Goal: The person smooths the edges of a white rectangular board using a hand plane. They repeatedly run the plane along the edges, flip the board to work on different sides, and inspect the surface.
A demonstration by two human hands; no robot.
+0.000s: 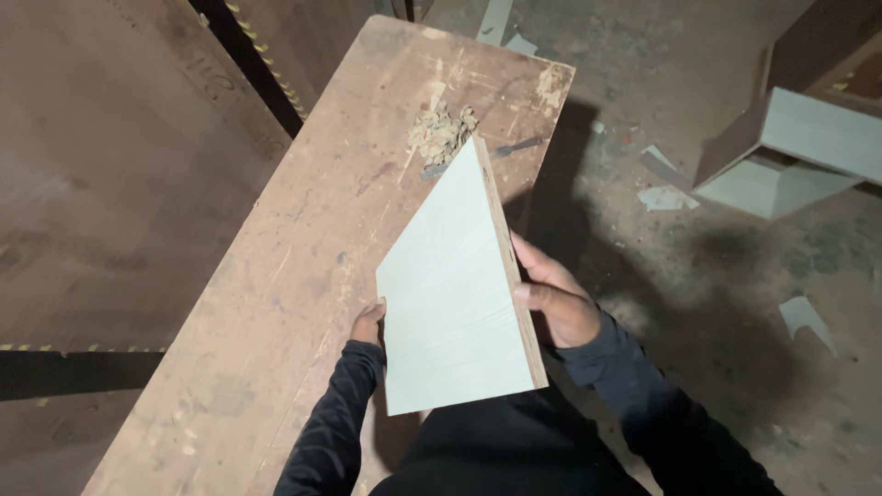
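Hands on either side of one offcut. Left hand point(368, 323) grips the left edge of a pale green laminated board piece point(450, 294), thumb showing on the face, other fingers hidden behind it. Right hand point(554, 298) closed on the right edge, thumb laid across the raw plywood edge, fingers wrapped underneath. Both sleeves dark, long.

Board piece: one end cut at a slant to a sharp point, the other square. Held tilted, point aimed away from the person, square end close to the body. Pale face up, brown ply core visible along the right side. It sits above the near right part of the table point(276, 303), lifted off it as far as can be judged; contact underneath is hidden.

Table: long worn brown plank top, scratched and stained. Small heap of wood chips point(442, 130) just beyond the board's point, with a dark thin tool point(501, 150), possibly a pencil or nail, beside it.

Floor point(735, 303) to the right: dusty, scattered pale laminate scraps point(807, 317). Pale laminated box-like panels point(795, 152) at upper right, well apart.
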